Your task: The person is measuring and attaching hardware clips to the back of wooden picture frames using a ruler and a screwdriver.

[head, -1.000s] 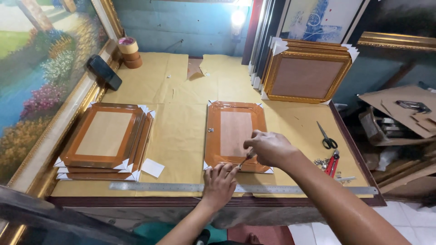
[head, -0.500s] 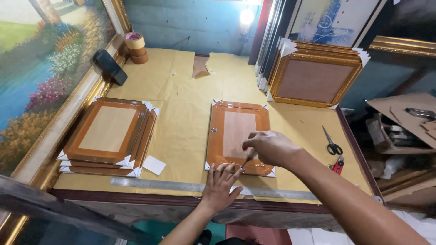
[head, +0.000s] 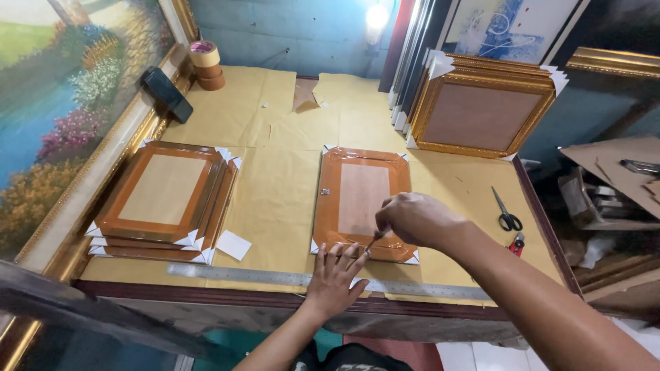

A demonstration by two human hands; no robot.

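I'm pinching a thin tool (head: pixel 375 240) in my right hand (head: pixel 419 220), tip just ahead of my flat-pressing left hand (head: pixel 335 275) (frame (head: pixel 362 203) running lengthwise away from me).

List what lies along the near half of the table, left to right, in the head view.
Stack of frames → white card piece → left hand → right hand holding a thin tool over the wrapped frame → scissors.
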